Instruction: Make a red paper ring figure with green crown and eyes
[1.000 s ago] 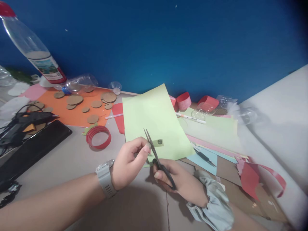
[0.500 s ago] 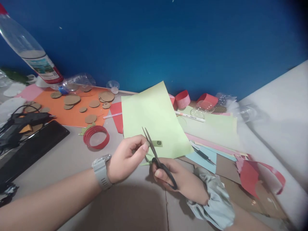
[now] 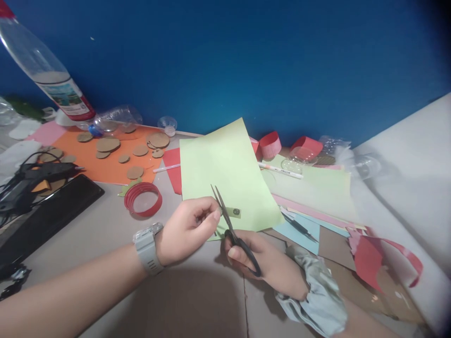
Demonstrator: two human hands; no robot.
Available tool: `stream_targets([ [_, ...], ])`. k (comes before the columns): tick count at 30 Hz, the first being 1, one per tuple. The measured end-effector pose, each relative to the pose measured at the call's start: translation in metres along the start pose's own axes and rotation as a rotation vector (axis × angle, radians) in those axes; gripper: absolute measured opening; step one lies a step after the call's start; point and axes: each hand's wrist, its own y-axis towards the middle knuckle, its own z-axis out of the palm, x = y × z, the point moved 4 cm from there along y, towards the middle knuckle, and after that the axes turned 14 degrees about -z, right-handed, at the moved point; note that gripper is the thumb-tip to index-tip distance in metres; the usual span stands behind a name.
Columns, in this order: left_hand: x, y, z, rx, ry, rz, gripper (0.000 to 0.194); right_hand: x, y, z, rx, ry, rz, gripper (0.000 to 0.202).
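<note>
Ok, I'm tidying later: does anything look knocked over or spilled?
The clear blue-capped bottle lies on its side at the back of the orange paper; odd, since bottles usually stand. No spill shows.

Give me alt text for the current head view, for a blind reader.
The left hand appears to pinch a small olive strip beside slightly open scissors held in the right hand, over a light green sheet. Cardboard discs rest on orange paper to the left.

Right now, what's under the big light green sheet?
Red paper and a thin stick show at the left edge of the green sheet, a white pen at its right; all seem to run beneath it. Whatever lies under its middle is covered.
</note>
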Motion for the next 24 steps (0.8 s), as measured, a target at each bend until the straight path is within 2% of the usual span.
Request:
stream_targets([
  [24, -0.0012, -0.0007, 0.0008, 0.021, -0.016, -0.009, 0.028, 0.0022, 0.0014, 0.0008, 0.003, 0.007, -0.009, 0.051],
])
